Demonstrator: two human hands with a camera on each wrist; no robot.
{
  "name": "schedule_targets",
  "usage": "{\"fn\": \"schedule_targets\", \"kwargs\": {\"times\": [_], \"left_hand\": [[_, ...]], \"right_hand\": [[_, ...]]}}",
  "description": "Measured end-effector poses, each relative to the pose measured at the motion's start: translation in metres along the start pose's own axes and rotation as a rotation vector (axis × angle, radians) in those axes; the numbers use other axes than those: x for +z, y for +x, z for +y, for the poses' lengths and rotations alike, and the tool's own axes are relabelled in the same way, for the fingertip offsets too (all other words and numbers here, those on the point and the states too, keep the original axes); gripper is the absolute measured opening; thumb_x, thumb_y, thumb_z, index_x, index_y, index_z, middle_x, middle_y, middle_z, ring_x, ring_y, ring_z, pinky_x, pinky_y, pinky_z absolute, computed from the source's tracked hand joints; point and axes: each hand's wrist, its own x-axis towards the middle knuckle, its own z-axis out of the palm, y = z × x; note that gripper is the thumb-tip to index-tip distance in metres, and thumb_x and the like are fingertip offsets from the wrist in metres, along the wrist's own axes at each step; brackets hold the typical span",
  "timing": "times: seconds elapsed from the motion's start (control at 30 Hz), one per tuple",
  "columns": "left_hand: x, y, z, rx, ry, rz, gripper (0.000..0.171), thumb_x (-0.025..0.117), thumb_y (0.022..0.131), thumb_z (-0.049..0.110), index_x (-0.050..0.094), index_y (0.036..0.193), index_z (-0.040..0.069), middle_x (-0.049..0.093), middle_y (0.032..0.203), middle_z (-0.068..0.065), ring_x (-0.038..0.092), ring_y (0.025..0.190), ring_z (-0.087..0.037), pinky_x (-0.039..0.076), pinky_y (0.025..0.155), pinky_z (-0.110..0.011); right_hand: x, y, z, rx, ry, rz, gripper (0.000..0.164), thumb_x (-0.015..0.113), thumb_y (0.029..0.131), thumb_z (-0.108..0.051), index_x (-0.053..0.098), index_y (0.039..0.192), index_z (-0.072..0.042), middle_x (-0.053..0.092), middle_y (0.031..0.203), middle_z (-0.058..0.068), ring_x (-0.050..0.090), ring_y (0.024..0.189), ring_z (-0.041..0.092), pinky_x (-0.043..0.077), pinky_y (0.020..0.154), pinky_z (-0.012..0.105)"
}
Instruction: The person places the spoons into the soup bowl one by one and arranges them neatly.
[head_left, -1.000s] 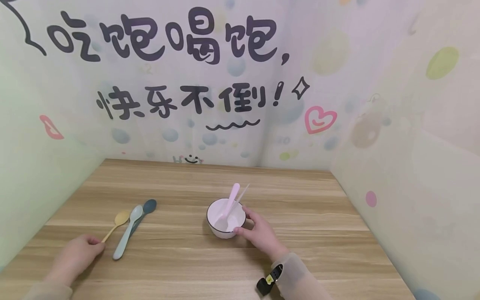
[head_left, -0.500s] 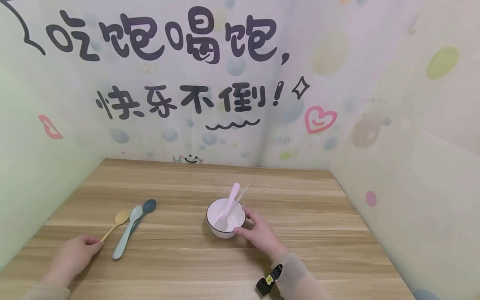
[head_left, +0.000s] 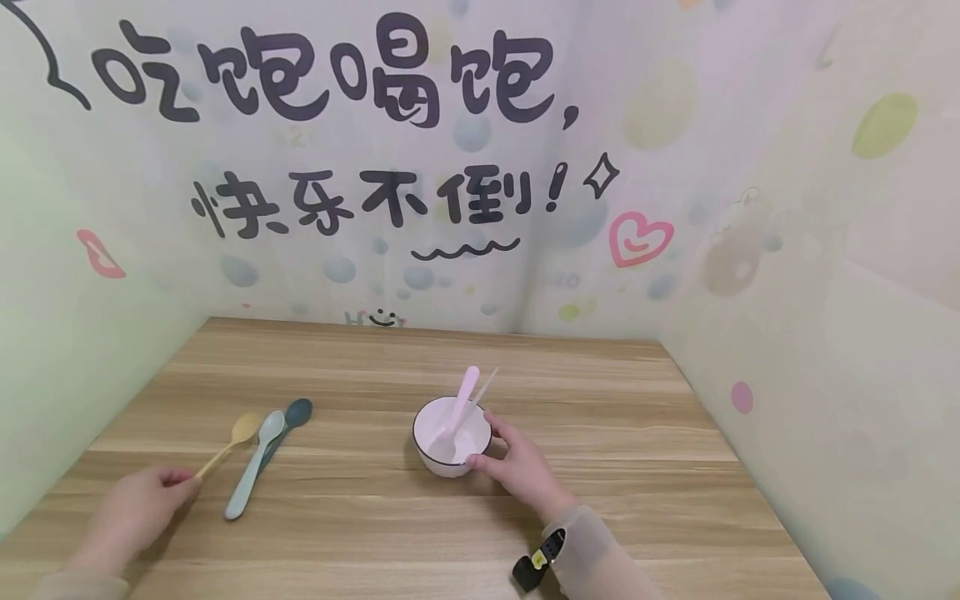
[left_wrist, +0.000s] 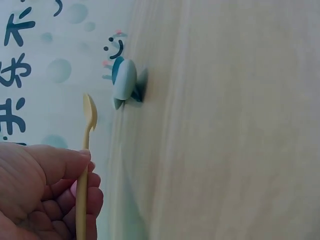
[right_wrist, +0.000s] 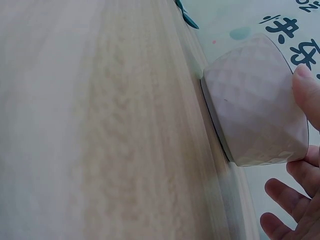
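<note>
We have a yellow spoon (head_left: 244,428) at the left of the table, handle pinched between thumb and fingers of the left hand (head_left: 138,508), bowl end pointing away from the person; we can't tell if it touches the wood. Just right of it, a light blue spoon (head_left: 255,471) lies across a dark blue spoon (head_left: 300,412), both heads pointing away. Well apart, further right, we see a white bowl (head_left: 446,469), upright, dark rim, faceted outside. The right hand (head_left: 522,471) holds its right side, thumb and fingers spread around the wall. In the bowl a pink spoon (head_left: 463,392) leans up past the far rim, beside a thin pale utensil (head_left: 486,386) we can't identify. Black wristband (head_left: 553,546) on the right wrist. Wood-grain table (head_left: 375,533); behind it, a wall (head_left: 300,150) with big dark Chinese lettering and a pink heart (head_left: 641,217).
</note>
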Motion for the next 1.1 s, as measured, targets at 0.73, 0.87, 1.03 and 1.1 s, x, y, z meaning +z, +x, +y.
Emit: {"fn": "schedule_targets", "kwargs": {"times": [0.73, 0.87, 1.03, 1.1], "left_hand": [[-0.008, 0.002, 0.054, 0.246, 0.118, 0.027, 0.028, 0.06, 0.094, 0.027, 0.07, 0.104, 0.003, 0.069, 0.097, -0.013, 0.063, 0.09, -0.033, 0.047, 0.073, -0.052], [-0.006, 0.003, 0.065, 0.296, 0.122, 0.02, 0.022, 0.061, 0.093, 0.025, 0.071, 0.101, 0.006, 0.069, 0.095, -0.007, 0.062, 0.088, -0.026, 0.048, 0.072, -0.049], [-0.003, 0.006, 0.078, 0.366, 0.126, 0.019, 0.017, 0.064, 0.092, 0.023, 0.072, 0.098, 0.009, 0.069, 0.093, -0.003, 0.06, 0.084, -0.02, 0.048, 0.072, -0.044], [-0.001, 0.008, 0.082, 0.396, 0.136, 0.019, 0.014, 0.066, 0.091, 0.022, 0.072, 0.096, 0.011, 0.068, 0.091, 0.0, 0.058, 0.08, -0.017, 0.047, 0.07, -0.042]], "right_hand": [[0.001, 0.001, 0.0, 0.008, 0.007, -0.001, 0.079, 0.077, 0.08, -0.038, 0.043, 0.144, -0.009, 0.055, 0.134, 0.015, 0.047, 0.127, 0.031, 0.034, 0.105, 0.054], [0.0, 0.001, -0.001, 0.014, 0.007, -0.002, 0.078, 0.077, 0.08, -0.037, 0.043, 0.145, -0.009, 0.054, 0.134, 0.016, 0.047, 0.128, 0.031, 0.034, 0.105, 0.055], [0.0, 0.001, -0.001, 0.015, 0.001, -0.005, 0.078, 0.077, 0.08, -0.038, 0.043, 0.145, -0.009, 0.054, 0.135, 0.016, 0.047, 0.128, 0.032, 0.034, 0.105, 0.055], [0.0, 0.001, -0.001, 0.015, -0.005, -0.005, 0.078, 0.077, 0.081, -0.038, 0.043, 0.145, -0.009, 0.054, 0.135, 0.016, 0.047, 0.128, 0.032, 0.034, 0.105, 0.055]]}}
